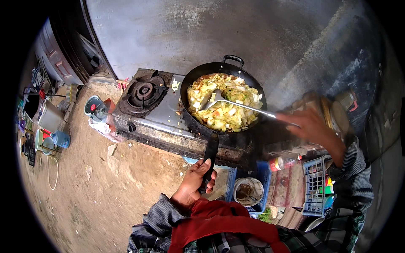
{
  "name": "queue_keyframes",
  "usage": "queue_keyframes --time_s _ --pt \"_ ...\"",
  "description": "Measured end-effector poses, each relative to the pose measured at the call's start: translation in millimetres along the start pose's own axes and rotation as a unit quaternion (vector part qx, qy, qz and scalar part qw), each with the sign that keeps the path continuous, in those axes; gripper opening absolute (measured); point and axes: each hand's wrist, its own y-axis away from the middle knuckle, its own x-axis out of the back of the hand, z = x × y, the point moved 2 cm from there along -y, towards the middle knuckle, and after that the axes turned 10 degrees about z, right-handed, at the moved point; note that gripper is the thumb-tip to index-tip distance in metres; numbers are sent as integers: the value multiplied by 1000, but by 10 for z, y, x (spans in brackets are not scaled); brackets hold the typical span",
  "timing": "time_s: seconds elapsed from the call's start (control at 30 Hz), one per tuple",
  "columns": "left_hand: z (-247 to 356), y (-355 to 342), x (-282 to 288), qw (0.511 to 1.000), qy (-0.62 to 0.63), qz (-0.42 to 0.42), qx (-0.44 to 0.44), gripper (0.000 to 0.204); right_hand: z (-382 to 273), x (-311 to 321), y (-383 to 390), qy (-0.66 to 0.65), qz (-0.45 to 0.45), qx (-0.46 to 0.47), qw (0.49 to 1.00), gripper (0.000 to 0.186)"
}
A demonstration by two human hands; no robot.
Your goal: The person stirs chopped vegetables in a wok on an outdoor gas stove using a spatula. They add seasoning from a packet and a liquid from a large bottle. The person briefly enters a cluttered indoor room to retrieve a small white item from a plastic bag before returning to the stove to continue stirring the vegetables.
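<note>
A black wok (257,87) sits on the right burner of the stove, full of chopped cabbage (230,111) in pale yellow and white pieces. My left hand (195,179) is closed round the wok's long black handle (211,149), which points toward me. My right hand (310,126) grips the far end of a metal spatula (247,107). The spatula slants down to the left, its blade resting on the cabbage near the middle of the wok. Some of the right hand's fingers are blurred.
The stove's left burner (144,93) is bare, with cabbage scraps on the steel top (168,111). Below stand a blue crate (265,173) with a white bucket (260,189) and a blue-grey basket (314,170) of bottles. A grey bucket (89,104) is left of the stove; a wall (253,33) rises behind.
</note>
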Motion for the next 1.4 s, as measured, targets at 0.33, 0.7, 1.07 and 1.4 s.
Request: queue_keyframes --time_s 0.33,0.7,1.07,1.4 --pt "-9 -38 4 999 -39 -10 -21 33 -4 513 1004 -21 93 -121 988 50" --pt "-7 -31 -25 999 -52 -6 -9 30 85 241 673 92 24 -22 995 39" --pt "23 -43 -8 999 -39 -13 -1 23 -23 561 282 179 -2 -34 983 41" --pt "10 -54 -26 999 -39 -27 2 30 371 346 -293 310 -57 37 948 44"
